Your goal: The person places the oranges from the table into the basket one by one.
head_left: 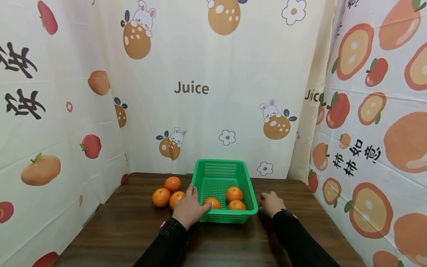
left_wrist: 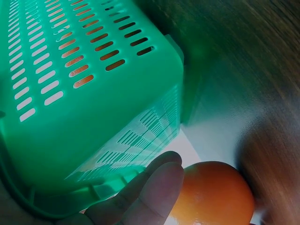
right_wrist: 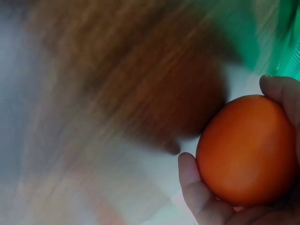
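A green slotted basket [head_left: 220,167] stands on the dark wooden table [head_left: 133,230] with three oranges inside, the nearest orange [head_left: 212,202] by my left fingertips. My left hand [head_left: 191,208] grips the basket's front left corner, thumb down the outer wall and fingers over the rim. In the left wrist view the basket wall [left_wrist: 93,112] fills the frame, and my left hand [left_wrist: 147,192] lies beside an outside orange [left_wrist: 215,194]. To the right of the basket my right hand [head_left: 271,204] holds an orange [head_left: 262,202]. The right wrist view shows that orange [right_wrist: 248,150] cupped in my right hand [right_wrist: 199,199].
Three loose oranges [head_left: 161,197] lie in a cluster on the table just left of the basket. Fruit-printed cloth walls [head_left: 213,89] close in the table at the back and on both sides. Bare tabletop lies in front of the basket.
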